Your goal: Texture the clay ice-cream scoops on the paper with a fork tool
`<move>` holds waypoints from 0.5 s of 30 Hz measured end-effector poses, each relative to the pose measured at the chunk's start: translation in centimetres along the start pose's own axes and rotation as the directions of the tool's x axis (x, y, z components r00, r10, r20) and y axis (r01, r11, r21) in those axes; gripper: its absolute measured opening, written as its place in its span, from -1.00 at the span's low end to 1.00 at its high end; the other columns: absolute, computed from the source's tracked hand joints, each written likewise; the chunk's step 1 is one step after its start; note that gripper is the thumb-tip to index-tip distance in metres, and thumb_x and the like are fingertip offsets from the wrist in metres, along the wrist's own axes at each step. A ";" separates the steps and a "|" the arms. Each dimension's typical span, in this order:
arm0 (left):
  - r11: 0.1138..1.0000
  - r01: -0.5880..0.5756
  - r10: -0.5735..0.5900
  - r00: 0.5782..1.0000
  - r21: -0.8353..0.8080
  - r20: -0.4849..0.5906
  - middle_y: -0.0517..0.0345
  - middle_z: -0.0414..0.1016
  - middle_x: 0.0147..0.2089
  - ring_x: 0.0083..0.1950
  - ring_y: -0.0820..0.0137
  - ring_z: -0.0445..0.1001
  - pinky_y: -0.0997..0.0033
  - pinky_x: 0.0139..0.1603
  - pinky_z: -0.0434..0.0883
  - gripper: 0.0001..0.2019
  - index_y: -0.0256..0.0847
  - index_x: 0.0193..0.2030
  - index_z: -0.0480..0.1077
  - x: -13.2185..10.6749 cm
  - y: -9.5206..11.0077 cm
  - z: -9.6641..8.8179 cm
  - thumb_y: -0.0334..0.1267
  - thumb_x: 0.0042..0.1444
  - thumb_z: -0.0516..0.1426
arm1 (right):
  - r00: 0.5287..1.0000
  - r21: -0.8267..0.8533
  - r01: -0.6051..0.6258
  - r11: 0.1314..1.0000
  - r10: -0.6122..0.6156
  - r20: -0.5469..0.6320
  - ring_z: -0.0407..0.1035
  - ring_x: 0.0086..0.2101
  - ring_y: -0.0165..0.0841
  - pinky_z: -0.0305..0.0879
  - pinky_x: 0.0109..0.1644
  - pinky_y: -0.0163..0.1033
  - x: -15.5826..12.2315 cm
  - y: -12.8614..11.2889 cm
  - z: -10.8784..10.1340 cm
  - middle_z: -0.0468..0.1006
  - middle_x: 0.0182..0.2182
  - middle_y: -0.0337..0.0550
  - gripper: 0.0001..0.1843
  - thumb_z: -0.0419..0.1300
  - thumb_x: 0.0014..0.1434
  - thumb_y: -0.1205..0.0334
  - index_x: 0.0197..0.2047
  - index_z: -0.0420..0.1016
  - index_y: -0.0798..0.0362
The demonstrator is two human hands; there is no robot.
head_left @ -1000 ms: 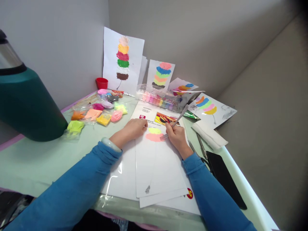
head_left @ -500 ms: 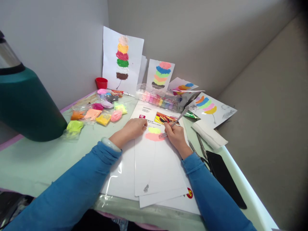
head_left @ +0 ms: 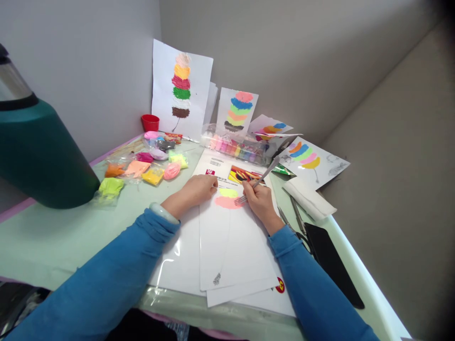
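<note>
My right hand (head_left: pixel 260 198) is closed round the handle of a metal fork (head_left: pixel 262 176), its tines down on the right end of a flat pink clay patch (head_left: pixel 227 202). Above that patch lies a yellow-green clay patch (head_left: pixel 228 192). Both are on a white sheet of paper (head_left: pixel 236 246) with a thin drawn line and a small grey scribble low down. My left hand (head_left: pixel 202 188) rests over the sheet's upper left part, fingers curled together; what they pinch, if anything, is hidden.
Several bagged clay pieces (head_left: pixel 152 174) lie to the left, near a large green bottle (head_left: pixel 46 156). A clear box of clay (head_left: pixel 234 146) and propped pictures (head_left: pixel 181 85) stand behind. At right are a tissue roll (head_left: pixel 310 198), scissors (head_left: pixel 304 240) and a black phone-like slab (head_left: pixel 332 263).
The sheet has shifted very slightly to the right. Both hands and the fork stay practically where they were.
</note>
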State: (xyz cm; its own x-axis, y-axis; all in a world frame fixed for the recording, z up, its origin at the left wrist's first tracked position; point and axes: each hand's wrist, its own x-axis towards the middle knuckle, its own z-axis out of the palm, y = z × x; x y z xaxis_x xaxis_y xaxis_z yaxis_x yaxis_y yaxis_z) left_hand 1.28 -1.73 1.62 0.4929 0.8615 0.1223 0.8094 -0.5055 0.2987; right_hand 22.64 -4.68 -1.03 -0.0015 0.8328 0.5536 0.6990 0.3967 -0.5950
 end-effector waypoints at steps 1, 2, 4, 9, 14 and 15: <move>1.000 0.001 -0.001 1.000 0.000 0.002 0.02 0.54 -0.19 -0.20 0.29 0.47 0.40 -0.26 0.30 -0.77 -0.22 -0.20 0.43 0.0 0.0 0.0 -0.31 0.05 0.00 | 1.000 0.000 0.002 1.000 -0.002 0.006 0.30 -0.57 -0.43 0.16 -0.44 -0.33 0.0 0.0 0.0 0.38 -0.66 -0.24 -0.55 0.01 0.21 0.01 -0.63 0.31 0.06; 1.000 0.000 0.000 1.000 -0.001 0.003 0.02 0.54 -0.20 -0.20 0.30 0.47 0.40 -0.26 0.30 -0.77 -0.22 -0.20 0.43 0.0 0.0 0.0 -0.30 0.05 0.00 | 1.000 -0.003 0.004 1.000 -0.004 0.011 0.30 -0.57 -0.44 0.16 -0.44 -0.33 0.0 0.0 0.0 0.38 -0.66 -0.24 -0.55 0.01 0.21 0.01 -0.63 0.30 0.06; 1.000 -0.006 0.006 1.000 -0.002 -0.004 0.03 0.54 -0.20 -0.21 0.30 0.47 0.40 -0.27 0.30 -0.76 -0.22 -0.20 0.43 0.0 0.0 0.0 -0.30 0.06 -0.01 | 1.000 -0.017 0.004 1.000 -0.003 0.015 0.29 -0.58 -0.44 0.16 -0.44 -0.33 0.1 0.1 0.0 0.37 -0.67 -0.24 -0.54 0.00 0.21 0.01 -0.63 0.29 0.05; 1.000 -0.019 0.019 1.000 -0.010 -0.020 0.05 0.54 -0.21 -0.21 0.30 0.47 0.40 -0.28 0.29 -0.77 -0.21 -0.21 0.43 0.0 -0.2 0.2 -0.31 0.05 -0.01 | 1.000 -0.046 -0.002 0.999 0.002 -0.003 0.29 -0.60 -0.44 0.15 -0.45 -0.33 0.1 0.4 0.0 0.37 -0.69 -0.24 -0.54 0.00 0.21 0.02 -0.65 0.29 0.05; 1.000 -0.024 0.023 0.999 -0.005 -0.024 0.06 0.55 -0.21 -0.21 0.28 0.47 0.38 -0.26 0.31 -0.78 -0.20 -0.22 0.43 0.0 -0.2 0.2 -0.31 0.05 0.00 | 1.000 -0.008 -0.002 1.000 0.002 -0.024 0.28 -0.59 -0.44 0.14 -0.45 -0.33 0.0 0.1 0.1 0.36 -0.68 -0.25 -0.55 0.02 0.21 0.02 -0.65 0.30 0.05; 1.000 -0.024 0.023 0.999 -0.005 -0.024 0.06 0.55 -0.21 -0.21 0.28 0.47 0.38 -0.25 0.31 -0.78 -0.20 -0.22 0.43 0.0 -0.1 0.1 -0.31 0.05 0.00 | 1.000 0.000 0.000 1.000 0.000 -0.020 0.27 -0.59 -0.44 0.14 -0.46 -0.33 0.0 0.0 0.1 0.35 -0.68 -0.25 -0.55 0.01 0.21 0.03 -0.65 0.29 0.05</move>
State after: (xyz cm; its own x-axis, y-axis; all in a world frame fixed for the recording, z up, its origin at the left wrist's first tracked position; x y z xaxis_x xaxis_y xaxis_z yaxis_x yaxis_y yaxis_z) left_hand 1.20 -1.67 1.46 0.5040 0.8503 0.1518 0.7960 -0.5255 0.3003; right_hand 22.59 -4.60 -1.11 0.0127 0.8248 0.5653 0.6988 0.3971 -0.5949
